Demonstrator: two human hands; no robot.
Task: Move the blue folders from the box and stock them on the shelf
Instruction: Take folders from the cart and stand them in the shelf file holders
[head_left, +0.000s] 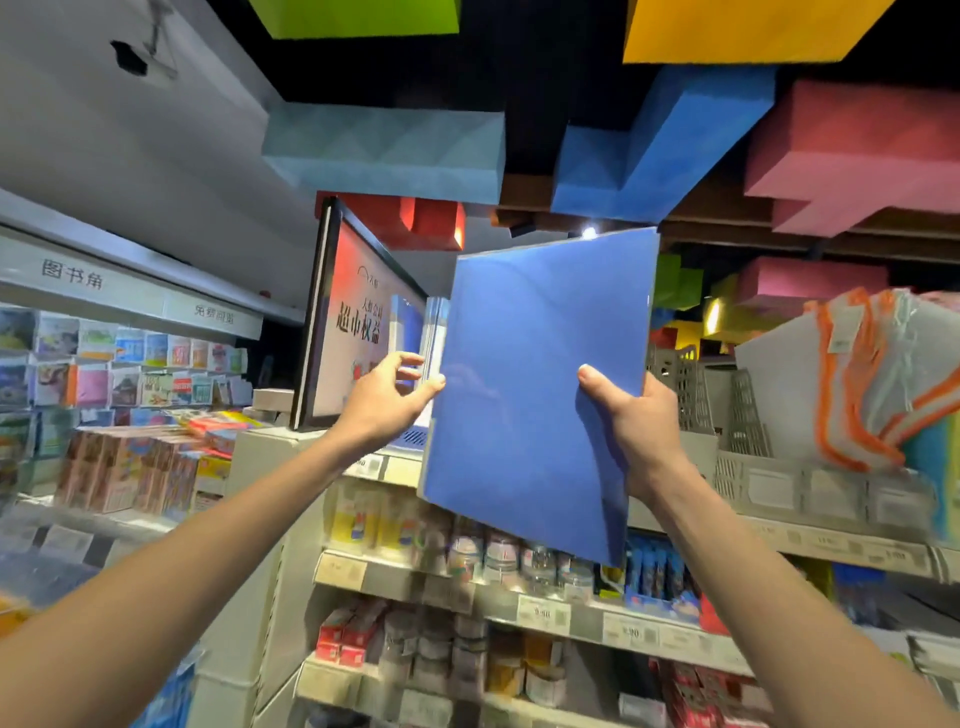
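Note:
A large blue folder (535, 384) is held upright in front of the top shelf (387, 467). My right hand (631, 421) grips its right edge, thumb on the front cover. My left hand (389, 397) touches the folder's left edge with its thumb while its fingers hold back several upright folders (434, 332) standing on the shelf just behind. The box is not in view.
A framed red and white sign (353, 317) stands on the shelf left of the folders. Grey plastic baskets (691, 384) and orange-trimmed pouches (872, 374) fill the shelf to the right. Lower shelves hold small bottles and packets. Coloured foam blocks hang overhead.

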